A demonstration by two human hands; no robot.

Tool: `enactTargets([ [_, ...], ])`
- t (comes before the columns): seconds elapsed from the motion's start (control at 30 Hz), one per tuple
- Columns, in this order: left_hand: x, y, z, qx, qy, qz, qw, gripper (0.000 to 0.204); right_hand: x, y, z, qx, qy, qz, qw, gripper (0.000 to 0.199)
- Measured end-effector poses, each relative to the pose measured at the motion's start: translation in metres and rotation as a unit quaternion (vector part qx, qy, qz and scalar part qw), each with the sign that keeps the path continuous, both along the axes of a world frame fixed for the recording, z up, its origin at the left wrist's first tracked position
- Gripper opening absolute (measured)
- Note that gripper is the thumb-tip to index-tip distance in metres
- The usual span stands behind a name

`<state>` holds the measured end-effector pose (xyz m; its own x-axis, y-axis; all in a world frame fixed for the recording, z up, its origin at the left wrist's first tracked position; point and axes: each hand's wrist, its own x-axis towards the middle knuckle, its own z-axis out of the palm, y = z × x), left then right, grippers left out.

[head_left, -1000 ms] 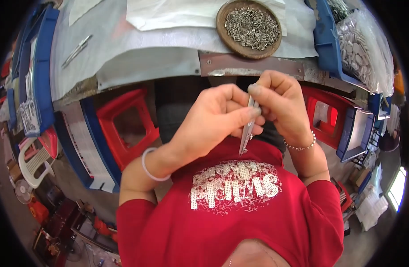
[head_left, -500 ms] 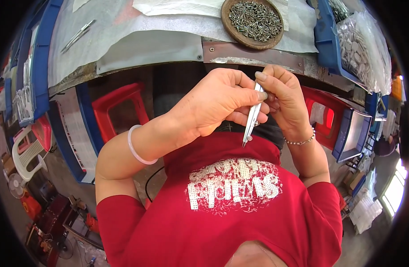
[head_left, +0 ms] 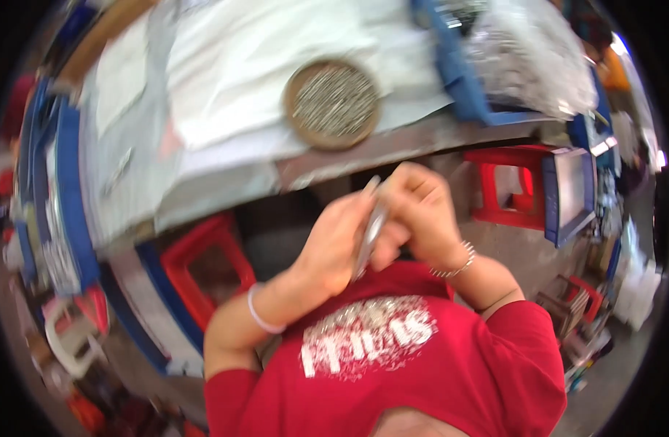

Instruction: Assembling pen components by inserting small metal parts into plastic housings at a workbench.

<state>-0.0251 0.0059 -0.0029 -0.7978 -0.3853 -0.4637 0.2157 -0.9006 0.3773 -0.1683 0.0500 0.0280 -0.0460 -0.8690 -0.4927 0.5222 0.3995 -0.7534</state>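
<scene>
Held in front of my red shirt is a slim silver drawing compass (head_left: 371, 231), tilted with its legs pointing down toward me and smeared by motion. My left hand (head_left: 333, 240) is closed on it, the thumb along its side. Against its upper end, my right hand (head_left: 422, 211) has its fingers curled in; whether they grip the compass or a small part is too blurred to tell. Beyond my hands, on the bench, sits a round brown dish (head_left: 295, 122) heaped with small metal pins (head_left: 336, 100).
White sheets (head_left: 232, 95) cover the bench (head_left: 392, 146). A similar thin metal tool (head_left: 119, 172) lies at its left. At right, a blue bin (head_left: 465, 95) holds a clear plastic bag (head_left: 538, 65). Red stools (head_left: 178, 273) and a blue crate (head_left: 567, 197) stand below the bench.
The view has shifted and tilted, so the bench and dish appear lower and farther left. The compass remains between my hands; the left hand has turned and its fingers lie straighter along it.
</scene>
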Motion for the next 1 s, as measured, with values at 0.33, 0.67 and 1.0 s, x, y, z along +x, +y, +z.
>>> enactTargets([
  [0.33, -0.015, 0.025, 0.013, -0.066, -0.025, -0.107, 0.992, 0.028, -0.111, 0.066, -0.128, 0.02, 0.607, 0.151, 0.78, 0.059],
  [0.67, -0.03, 0.012, 0.024, -0.105, -0.06, -0.098, 0.988, 0.027, -0.195, 0.042, 0.089, -0.227, 0.597, -0.151, 0.754, 0.014],
  [1.0, -0.034, 0.024, 0.031, -0.135, -0.083, -0.082, 0.984, 0.028, -0.269, -0.027, 0.094, -0.125, 0.803, -0.087, 0.576, 0.03],
])
